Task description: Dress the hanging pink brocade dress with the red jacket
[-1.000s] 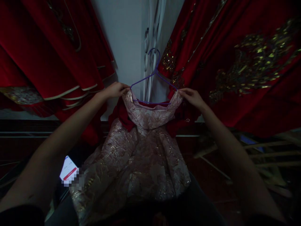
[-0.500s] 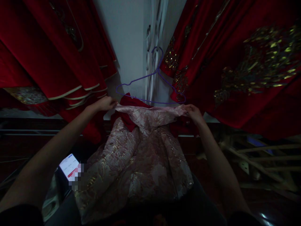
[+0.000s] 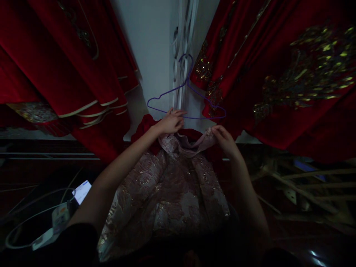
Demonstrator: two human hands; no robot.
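Note:
A pink and gold brocade dress [image 3: 169, 193] with a red lining hangs down in front of me. My right hand [image 3: 226, 140] pinches its right shoulder edge. My left hand [image 3: 170, 122] is at the middle of the neckline, fingers stretched toward the bottom bar of a purple wire hanger [image 3: 185, 97]. The hanger hangs bare from a white fixture [image 3: 183, 33] on the wall, just above the dress.
Red embroidered garments hang at the left [image 3: 55, 63] and at the right [image 3: 278, 74]. A lit phone [image 3: 82, 191] and white cables [image 3: 33, 222] lie low at the left. Pale wooden sticks [image 3: 306, 185] lie at the right on the dark floor.
The dress has come off the hanger and dropped lower. My left hand let go of the left shoulder and moved right to the neckline by the hanger bar. The right hand kept its grip.

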